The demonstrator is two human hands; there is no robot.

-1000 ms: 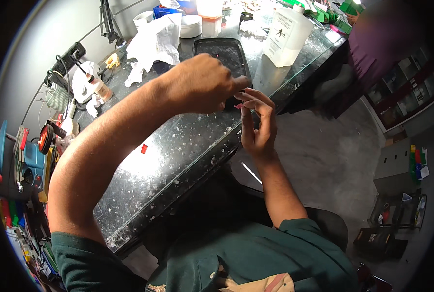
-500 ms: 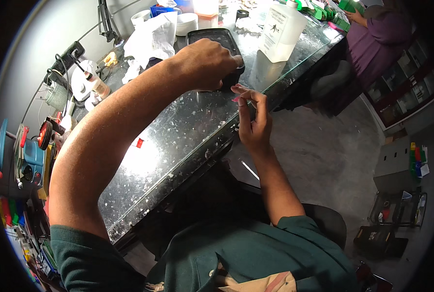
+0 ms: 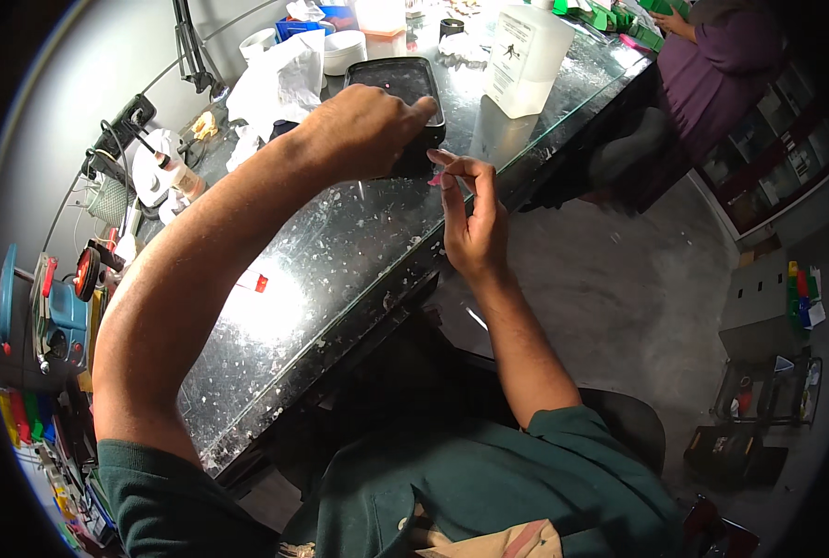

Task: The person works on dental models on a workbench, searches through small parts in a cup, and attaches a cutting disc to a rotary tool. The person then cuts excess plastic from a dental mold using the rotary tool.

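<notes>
My left hand (image 3: pixel 363 130) is curled closed over the near side of a black rectangular tray (image 3: pixel 433 76). Its fingers hide whatever they hold, if anything. Just to its right, my right hand (image 3: pixel 475 209) pinches a small pink piece (image 3: pixel 436 177) between thumb and fingertips, above the front edge of the bench. The piece is too small to name further. A tiny pink speck lies inside the tray. On the dark, speckled bench top (image 3: pixel 340 251), a small red scrap (image 3: pixel 261 283) rests beside my left forearm.
A large, partly filled whitish bottle (image 3: pixel 531 60) stands right of the tray. Behind are a white bag (image 3: pixel 280 88), white tubs (image 3: pixel 344 53) and a small dark jar (image 3: pixel 452 28). A dropper bottle (image 3: pixel 182 175) stands left. Another person in purple (image 3: pixel 740 56) holds something green at far right.
The whole view has shifted slightly, moving the tray and bottle a little left and up in the picture. Both hands keep nearly the same pose, the right still pinching the pink piece.
</notes>
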